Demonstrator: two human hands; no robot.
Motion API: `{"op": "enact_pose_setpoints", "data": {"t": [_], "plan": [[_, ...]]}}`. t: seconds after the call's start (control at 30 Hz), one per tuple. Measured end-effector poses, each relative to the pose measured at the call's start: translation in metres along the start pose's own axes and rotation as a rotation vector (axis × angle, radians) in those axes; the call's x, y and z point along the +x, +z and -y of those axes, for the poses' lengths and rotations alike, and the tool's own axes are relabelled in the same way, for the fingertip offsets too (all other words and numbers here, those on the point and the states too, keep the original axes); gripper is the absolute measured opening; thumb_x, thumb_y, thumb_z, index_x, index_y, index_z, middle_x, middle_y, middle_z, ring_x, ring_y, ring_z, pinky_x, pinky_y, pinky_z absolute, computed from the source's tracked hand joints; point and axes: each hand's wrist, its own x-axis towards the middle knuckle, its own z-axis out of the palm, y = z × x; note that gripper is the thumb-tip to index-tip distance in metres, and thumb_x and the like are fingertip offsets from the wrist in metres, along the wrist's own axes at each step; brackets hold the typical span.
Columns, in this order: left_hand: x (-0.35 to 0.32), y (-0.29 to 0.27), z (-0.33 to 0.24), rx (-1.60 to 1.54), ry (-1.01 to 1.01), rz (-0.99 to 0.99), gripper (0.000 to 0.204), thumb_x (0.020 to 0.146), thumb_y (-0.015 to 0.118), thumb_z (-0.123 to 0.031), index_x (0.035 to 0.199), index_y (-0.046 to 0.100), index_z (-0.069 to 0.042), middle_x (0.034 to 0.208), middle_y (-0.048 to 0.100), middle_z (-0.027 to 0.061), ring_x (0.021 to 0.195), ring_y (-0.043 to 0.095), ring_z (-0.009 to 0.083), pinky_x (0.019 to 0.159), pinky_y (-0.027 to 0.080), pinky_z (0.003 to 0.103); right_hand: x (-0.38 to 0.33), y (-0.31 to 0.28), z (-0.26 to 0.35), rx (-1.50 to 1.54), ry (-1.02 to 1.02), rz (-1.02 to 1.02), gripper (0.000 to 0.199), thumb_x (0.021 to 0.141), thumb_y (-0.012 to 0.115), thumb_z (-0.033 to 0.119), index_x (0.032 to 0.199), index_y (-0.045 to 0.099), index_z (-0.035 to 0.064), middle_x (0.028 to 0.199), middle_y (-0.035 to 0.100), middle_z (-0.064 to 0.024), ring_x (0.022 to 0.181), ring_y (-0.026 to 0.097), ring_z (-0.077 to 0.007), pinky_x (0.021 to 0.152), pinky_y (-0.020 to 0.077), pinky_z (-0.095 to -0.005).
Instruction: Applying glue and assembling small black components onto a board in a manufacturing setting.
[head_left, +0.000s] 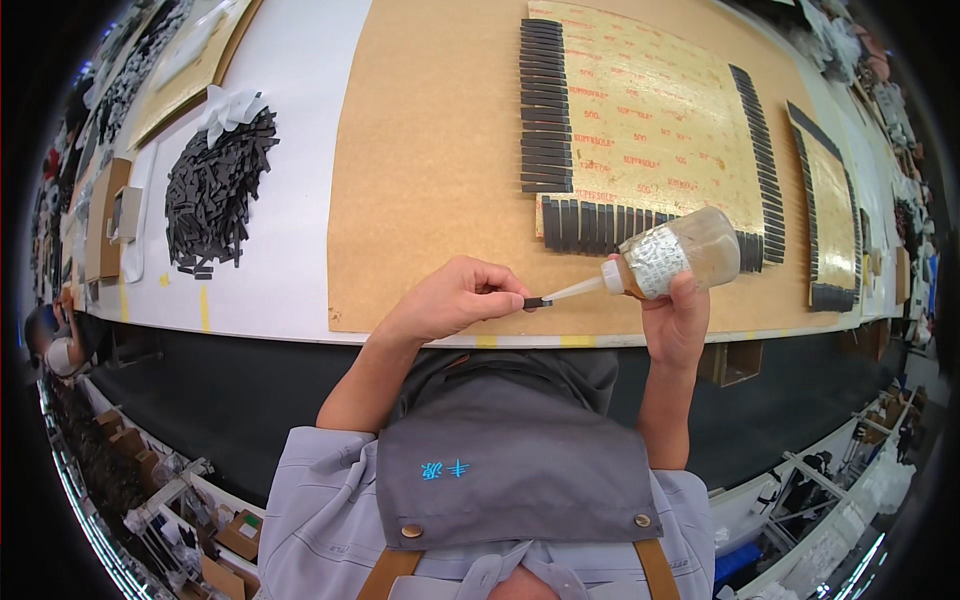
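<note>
gripping a half-full amber glue bottle (680, 255), hands: right (678, 325); left (455, 298) pinches black strip (537, 302).

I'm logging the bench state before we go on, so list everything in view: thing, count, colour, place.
small strip: one, black, pinched in the left hand at the nozzle tip
squeeze bottle: one, clear with white nozzle and label, held tilted in the right hand
brown paper sheet: one, tan, covering the white table
clear film sheet: one, translucent yellowish, upper middle of the paper
laid strips: too many to count, black, rows along the film's left, lower and right edges
loose strip pile: one heap, black, left on the table
second edged sheet: one, tan, far right
apron: one, grey, lower centre
left hand: one, gripping the strip
right hand: one, around the bottle
</note>
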Motion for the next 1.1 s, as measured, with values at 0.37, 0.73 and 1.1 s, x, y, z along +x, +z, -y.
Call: {"op": "enact_pose_setpoints", "data": {"t": [0.37,0.73,1.1], "plan": [[-0.002,0.000,-0.002,-0.033,0.000,-0.039,0.018,0.083,0.060,-0.014,0.088,0.065,0.003,0.069,0.053,-0.0038,0.064,0.043,0.0028,0.056,0.033,0.019,-0.003,0.004,0.003,-0.005,0.050,-0.071,0.061,0.080,0.068,0.034,0.123,0.040,0.0009,0.111,0.053,-0.0079,0.101,0.055,-0.0186,0.088,0.0459,-0.0360],[-0.004,0.003,-0.004,-0.029,-0.003,-0.042,0.013,0.083,0.059,-0.011,0.086,0.065,0.000,0.069,0.054,-0.0043,0.061,0.041,0.0024,0.054,0.031,0.019,-0.001,-0.006,-0.001,-0.005,-0.026,-0.032,0.058,0.087,0.057,0.036,0.127,0.037,-0.0015,0.117,0.052,-0.0106,0.107,0.055,-0.0242,0.094,0.0449,-0.0490],[-0.001,0.000,0.000,-0.064,-0.022,-0.038,0.014,0.083,0.059,-0.012,0.086,0.065,0.000,0.068,0.052,-0.0042,0.061,0.042,0.0028,0.055,0.032,0.019,-0.001,0.007,0.006,0.026,0.018,-0.104,0.061,0.080,0.068,0.033,0.123,0.040,0.0004,0.112,0.052,-0.0074,0.103,0.054,-0.0181,0.090,0.0458,-0.0367]]}}
